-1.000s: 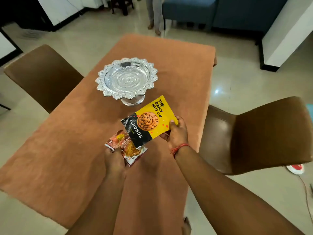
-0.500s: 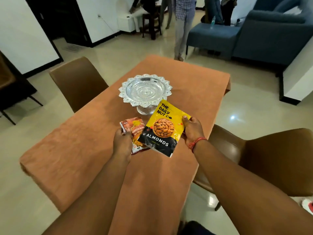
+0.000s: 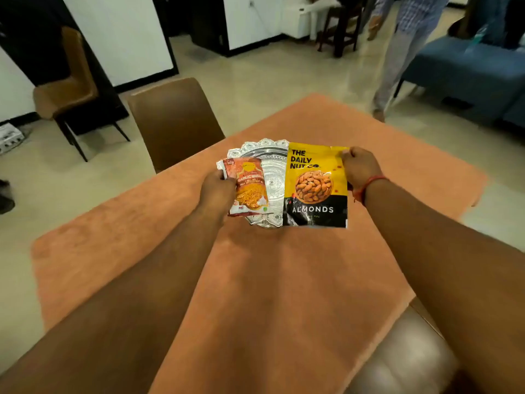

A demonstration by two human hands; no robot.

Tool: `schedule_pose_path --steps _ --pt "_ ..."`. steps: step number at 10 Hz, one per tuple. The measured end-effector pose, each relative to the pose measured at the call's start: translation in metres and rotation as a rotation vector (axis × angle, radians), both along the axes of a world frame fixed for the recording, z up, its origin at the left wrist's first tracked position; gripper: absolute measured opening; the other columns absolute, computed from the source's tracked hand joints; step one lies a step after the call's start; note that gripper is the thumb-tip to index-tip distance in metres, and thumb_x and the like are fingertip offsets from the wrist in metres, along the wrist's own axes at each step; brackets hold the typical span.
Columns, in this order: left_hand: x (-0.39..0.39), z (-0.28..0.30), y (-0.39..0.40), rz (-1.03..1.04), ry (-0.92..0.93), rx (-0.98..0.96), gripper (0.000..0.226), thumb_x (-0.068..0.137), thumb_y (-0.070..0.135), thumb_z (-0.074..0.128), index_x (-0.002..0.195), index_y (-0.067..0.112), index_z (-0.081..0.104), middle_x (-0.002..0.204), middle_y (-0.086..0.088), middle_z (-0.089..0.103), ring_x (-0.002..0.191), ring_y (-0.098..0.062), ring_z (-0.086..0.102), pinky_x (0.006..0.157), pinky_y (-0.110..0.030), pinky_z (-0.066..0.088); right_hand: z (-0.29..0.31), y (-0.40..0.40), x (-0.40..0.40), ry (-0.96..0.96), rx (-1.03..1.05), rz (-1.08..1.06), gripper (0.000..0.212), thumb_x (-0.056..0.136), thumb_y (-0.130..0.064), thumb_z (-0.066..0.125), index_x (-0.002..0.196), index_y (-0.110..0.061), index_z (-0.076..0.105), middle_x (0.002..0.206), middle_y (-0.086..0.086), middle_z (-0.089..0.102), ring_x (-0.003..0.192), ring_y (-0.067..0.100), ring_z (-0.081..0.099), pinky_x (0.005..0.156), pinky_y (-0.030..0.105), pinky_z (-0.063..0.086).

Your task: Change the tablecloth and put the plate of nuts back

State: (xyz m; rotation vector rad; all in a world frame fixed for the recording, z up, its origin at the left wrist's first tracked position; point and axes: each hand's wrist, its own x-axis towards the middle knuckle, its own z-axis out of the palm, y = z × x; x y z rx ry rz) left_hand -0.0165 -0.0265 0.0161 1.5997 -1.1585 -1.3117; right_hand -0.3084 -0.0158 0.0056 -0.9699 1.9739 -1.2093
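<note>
Plate of nuts: a silver pedestal plate (image 3: pixel 270 166) with a scalloped rim stands on the orange-brown tablecloth (image 3: pixel 255 294), near the middle of the table, and its dish appears bare. The cloth already covers the whole tabletop and hangs over the edges, so the change of cloth looks complete and the plate looks returned to its place. What seems to remain is the filling. The left hand (image 3: pixel 217 191) grips a small orange snack packet (image 3: pixel 250 186) by its left edge, fingers curled round it; the packet hangs over the left part of the plate. The right hand (image 3: pixel 360 169) pinches the upper right corner of a yellow-and-black almond pouch (image 3: pixel 315 186), which hides the plate's right side. Whether either packet touches the plate cannot be told from this view. Both packets appear sealed; whether they are to be laid on the dish whole or opened is a matter of judgement only. A brown chair (image 3: pixel 173 120) stands at the table's left side, another (image 3: pixel 406 356) at the near right corner. A person (image 3: pixel 403 38) stands on the floor beyond the table, beside a blue sofa (image 3: pixel 468 66).
</note>
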Motion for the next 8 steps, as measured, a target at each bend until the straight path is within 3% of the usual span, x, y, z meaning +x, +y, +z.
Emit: schedule_pose_path --steps 1,2,3,4,5,7,8 --pt "-0.021 -0.009 -0.030 0.009 -0.060 0.028 0.020 0.098 0.010 0.048 0.092 0.016 0.067 0.097 -0.014 0.074 0.087 -0.036 0.073 0.078 -0.057 0.059 -0.009 -0.049 -0.011 0.043 0.072 0.087 0.032 0.102 -0.024 0.045 0.073 -0.013 0.054 0.073 0.008 0.056 0.068 0.025 0.055 0.067 0.037 0.050" --pt "-0.034 -0.021 -0.052 0.000 -0.172 0.050 0.018 0.097 0.008 0.049 0.092 0.014 0.066 0.099 -0.017 0.072 0.091 -0.037 0.071 0.081 -0.057 0.058 -0.019 -0.084 -0.006 0.097 0.127 0.143 0.035 0.102 -0.021 0.047 0.068 -0.011 0.053 0.069 0.005 0.054 0.065 0.023 0.052 0.057 0.021 0.044" --pt "-0.036 -0.033 -0.070 -0.004 -0.261 0.083 0.017 0.094 0.007 0.051 0.094 0.012 0.066 0.100 -0.016 0.072 0.091 -0.036 0.071 0.083 -0.055 0.058 -0.025 -0.105 0.004 0.162 0.136 0.217 0.031 0.101 -0.022 0.049 0.084 -0.002 0.066 0.085 0.020 0.060 0.081 0.027 0.056 0.077 0.035 0.048" --pt "-0.033 -0.036 -0.081 -0.040 -0.404 0.093 0.021 0.091 0.005 0.052 0.106 0.007 0.066 0.105 -0.018 0.070 0.096 -0.036 0.068 0.086 -0.049 0.058 -0.028 -0.116 0.013 0.294 0.131 0.248 0.030 0.100 -0.025 0.052 0.105 -0.002 0.070 0.108 0.019 0.068 0.101 0.032 0.061 0.082 0.032 0.046" --pt "-0.032 -0.035 -0.086 -0.112 -0.679 -0.056 0.019 0.089 0.009 0.054 0.104 0.005 0.064 0.105 -0.015 0.068 0.094 -0.032 0.064 0.075 -0.033 0.053 -0.034 -0.117 0.015 0.442 0.085 0.249 0.030 0.099 -0.029 0.055 0.117 -0.009 0.068 0.122 0.015 0.066 0.113 0.033 0.059 0.091 0.033 0.045" --pt "-0.029 -0.021 -0.070 -0.244 -1.141 -0.267 0.027 0.091 0.021 0.054 0.116 0.012 0.060 0.108 -0.009 0.061 0.098 -0.030 0.062 0.074 -0.035 0.049 -0.031 -0.091 0.024 0.783 0.130 0.328 0.039 0.100 -0.032 0.047 0.132 -0.011 0.056 0.131 0.017 0.049 0.115 0.040 0.053 0.094 0.043 0.047" --pt "-0.023 -0.012 -0.055 -0.352 -1.290 -0.389 0.038 0.095 0.035 0.052 0.128 0.015 0.054 0.118 -0.010 0.059 0.107 -0.030 0.058 0.078 -0.039 0.049 -0.021 -0.064 0.040 1.114 0.035 0.405 0.037 0.098 -0.032 0.049 0.128 -0.011 0.057 0.123 0.017 0.052 0.110 0.038 0.052 0.087 0.045 0.048"
